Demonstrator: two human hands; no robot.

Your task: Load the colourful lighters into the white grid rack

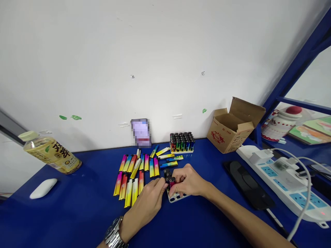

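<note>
Lighters (167, 176) upright in a white tray (176, 197) on the blue counter (77, 203), right hand (187, 181) with fingers clenched on a red lighter (172, 182), left hand (146, 203) with fingertips against them; loose lighters (129, 182) just beside.

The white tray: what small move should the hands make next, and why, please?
Probably the right hand should press the red lighter down into the white tray, because it seems not fully seated, some tray holes are open, and the loose lighters lie near the left hand.
</note>
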